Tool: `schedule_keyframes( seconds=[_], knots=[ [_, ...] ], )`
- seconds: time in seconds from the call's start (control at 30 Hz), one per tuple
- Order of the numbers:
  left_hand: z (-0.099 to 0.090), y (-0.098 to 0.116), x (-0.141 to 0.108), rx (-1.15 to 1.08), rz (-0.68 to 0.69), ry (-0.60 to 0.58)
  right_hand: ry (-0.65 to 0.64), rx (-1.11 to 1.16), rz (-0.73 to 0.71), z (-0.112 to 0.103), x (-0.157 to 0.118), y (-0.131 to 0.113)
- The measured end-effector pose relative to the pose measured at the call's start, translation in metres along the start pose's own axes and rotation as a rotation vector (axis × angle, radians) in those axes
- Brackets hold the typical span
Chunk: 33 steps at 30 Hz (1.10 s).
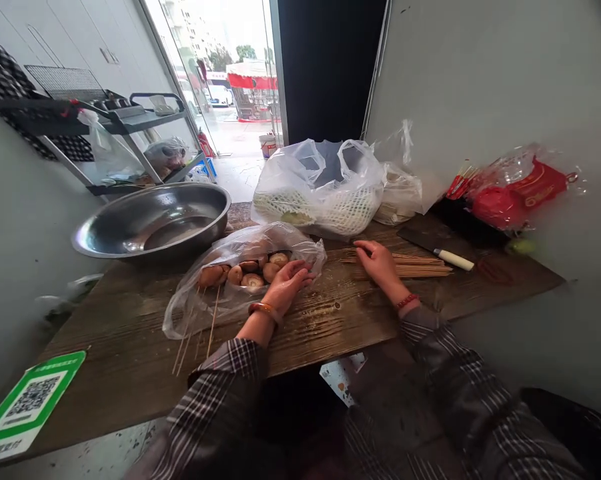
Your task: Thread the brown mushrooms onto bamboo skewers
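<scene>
Left hand (286,288): half-curled beside mushrooms (253,281); any hold unclear.
Right hand (379,264): loosely open, nearer the skewers (423,271); grasp unclear.
Skewers: lengthwise left-to-right across the bench (325,337).

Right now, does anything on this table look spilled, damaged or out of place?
Nothing looks spilled or damaged. Slightly untidy: a few thin sticks jut unevenly from the mushroom bag, while the stick pile by the knife lies roughly parallel.
</scene>
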<state>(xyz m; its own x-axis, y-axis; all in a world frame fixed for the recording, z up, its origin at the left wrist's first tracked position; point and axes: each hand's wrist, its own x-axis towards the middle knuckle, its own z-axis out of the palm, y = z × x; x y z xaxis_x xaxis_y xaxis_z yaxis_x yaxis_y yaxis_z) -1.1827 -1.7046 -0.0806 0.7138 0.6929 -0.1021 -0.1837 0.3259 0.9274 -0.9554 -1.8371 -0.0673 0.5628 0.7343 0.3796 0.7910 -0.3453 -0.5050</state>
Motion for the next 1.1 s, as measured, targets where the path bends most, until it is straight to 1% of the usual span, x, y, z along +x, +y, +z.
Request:
schedule_keyframes(
  seconds=[0.1, 0.2, 0.27, 0.37, 0.47, 0.57, 0.7, 0.8, 0.9, 1.0, 1.03, 1.1],
  knots=[
    [0.01, -0.005, 0.018, 0.017, 0.033, 0.046, -0.049, -0.059, -0.029, 0.011, 0.015, -0.004],
    [0.019, -0.009, 0.031, 0.028, 0.069, 0.096, -0.078, -0.137, -0.033, 0.017, 0.024, -0.004],
    [0.022, -0.011, 0.034, 0.035, 0.079, 0.106, -0.1, -0.192, -0.035, 0.02, 0.026, 0.0],
    [0.023, -0.014, 0.03, 0.101, 0.098, 0.1, -0.137, -0.304, -0.071, 0.022, 0.025, 0.005],
    [0.021, -0.013, 0.021, 0.296, 0.159, 0.131, -0.151, -0.355, -0.14, 0.021, 0.023, 0.008],
    [0.014, -0.005, 0.011, 0.562, 0.216, 0.226, -0.173, -0.316, -0.199, 0.018, 0.02, 0.007],
    [0.005, 0.008, -0.001, 0.914, 0.252, 0.295, -0.177, -0.261, -0.216, 0.015, 0.017, 0.006],
    [-0.001, 0.014, -0.009, 1.055, 0.293, 0.333, -0.138, -0.221, -0.229, 0.014, 0.017, 0.005],
    [-0.006, 0.014, -0.014, 1.108, 0.349, 0.394, -0.025, -0.192, -0.266, 0.013, 0.016, 0.001],
    [-0.009, 0.009, -0.015, 1.064, 0.356, 0.436, 0.132, -0.13, -0.365, 0.009, 0.013, -0.007],
    [-0.008, 0.005, -0.014, 1.028, 0.347, 0.427, 0.175, -0.096, -0.409, 0.007, 0.011, -0.01],
    [-0.003, -0.003, -0.013, 0.942, 0.343, 0.373, 0.239, -0.026, -0.486, 0.004, 0.008, -0.015]
  ],
)
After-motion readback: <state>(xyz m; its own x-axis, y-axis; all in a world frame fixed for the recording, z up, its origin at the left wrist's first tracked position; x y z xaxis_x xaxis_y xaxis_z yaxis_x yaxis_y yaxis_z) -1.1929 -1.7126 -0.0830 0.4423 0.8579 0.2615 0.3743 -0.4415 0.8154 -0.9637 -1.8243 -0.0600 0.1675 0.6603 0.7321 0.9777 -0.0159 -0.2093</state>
